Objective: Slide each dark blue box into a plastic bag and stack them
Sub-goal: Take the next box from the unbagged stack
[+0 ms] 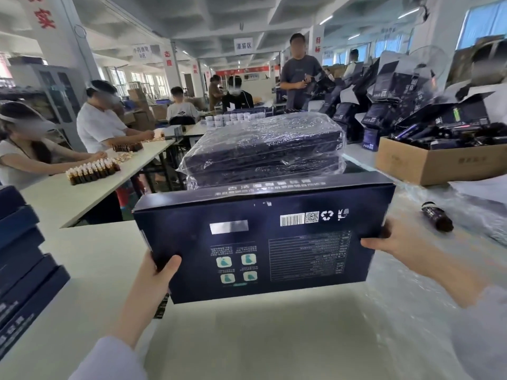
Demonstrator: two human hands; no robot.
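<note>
Dark blue box held over tabletop.
L hand grips near-left corner, R hand the right edge; bagged stack behind, prob. two boxes.

The hall is bright and evenly lit. Daylight comes through the windows at the upper right, blown out to pale blue-white, and ceiling tube lights add cool light from above. A soft shadow lies on the table under the dark blue box, whose face carries a dull sheen. Glare streaks the bagged stack at centre. The frame edges bow and stretch with wide-angle distortion, and the upper right is smeared and unsharp.
</note>
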